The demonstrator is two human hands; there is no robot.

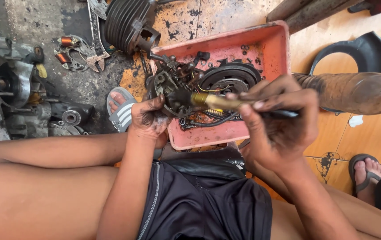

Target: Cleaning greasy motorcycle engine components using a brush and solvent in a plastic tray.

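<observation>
Oil-stained tile floor [350, 138], greasy engine parts scattered about; a pink tray [226, 44] sits between the seated person's knees. Left hand [148, 118] clamps a small carburettor-like part [172, 89] over the tray; right hand [275, 120] is closed on a brush [217, 101], bristles against the part. Step in hand looks like scrubbing; further cleaning likely needs the part rotated to expose uncleaned faces.

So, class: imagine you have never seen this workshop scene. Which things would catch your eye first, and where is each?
First the grimy right hand at centre, holding a brass-ferruled paintbrush against the small greasy metal engine part that the left hand steadies. Behind them lies the shallow salmon-pink plastic tray with a round black flywheel in it, and at top stands a dark finned engine cylinder.
</observation>
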